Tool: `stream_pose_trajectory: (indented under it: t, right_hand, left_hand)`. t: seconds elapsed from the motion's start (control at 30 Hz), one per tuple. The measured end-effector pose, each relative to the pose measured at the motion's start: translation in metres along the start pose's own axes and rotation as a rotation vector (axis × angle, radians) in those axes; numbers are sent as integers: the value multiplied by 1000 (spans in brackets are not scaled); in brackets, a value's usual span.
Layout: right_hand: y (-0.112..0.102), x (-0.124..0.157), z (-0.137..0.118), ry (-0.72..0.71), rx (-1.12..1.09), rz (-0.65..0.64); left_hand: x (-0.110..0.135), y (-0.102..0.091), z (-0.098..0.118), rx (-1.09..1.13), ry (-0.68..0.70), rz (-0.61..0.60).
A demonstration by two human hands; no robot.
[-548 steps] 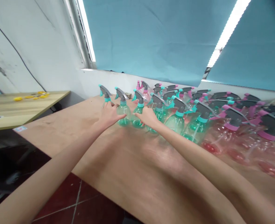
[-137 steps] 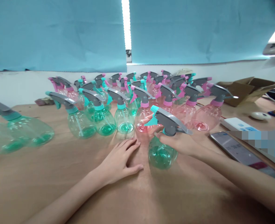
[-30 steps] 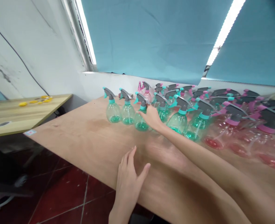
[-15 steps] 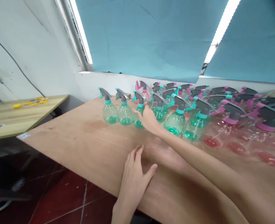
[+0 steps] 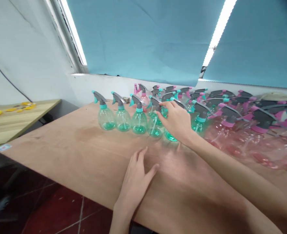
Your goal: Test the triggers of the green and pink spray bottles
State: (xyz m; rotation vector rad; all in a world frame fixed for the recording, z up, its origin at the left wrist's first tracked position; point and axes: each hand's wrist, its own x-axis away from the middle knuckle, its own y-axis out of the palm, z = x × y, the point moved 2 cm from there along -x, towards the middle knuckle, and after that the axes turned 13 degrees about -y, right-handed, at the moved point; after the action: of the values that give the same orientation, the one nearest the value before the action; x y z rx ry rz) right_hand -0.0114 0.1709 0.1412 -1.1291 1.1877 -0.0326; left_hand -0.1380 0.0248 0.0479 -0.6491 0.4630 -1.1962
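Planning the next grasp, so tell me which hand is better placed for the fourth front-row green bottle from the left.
Probably the right hand: its fingertips are close to the grey spray head of that bottle. The left hand, open, is farther off.

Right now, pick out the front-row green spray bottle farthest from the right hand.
The leftmost green spray bottle in the picture: it ends the row, and the row's other green bottles stand to its right, nearer the right hand.
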Motion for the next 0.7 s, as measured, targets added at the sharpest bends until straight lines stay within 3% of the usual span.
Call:
stream_pose_trajectory:
  t: [0.23,0.43,0.7]
  right_hand:
    - [16,-24,3,125,76,-196]
    - [16,-25,6,136,67,-201]
    - [-6,-6,3,91,17,-200]
  left_hand:
    - [-11,-1,4,26,10,-3]
    - [-15,1,-1,65,30,26]
    - [-15,4,-5,145,12,48]
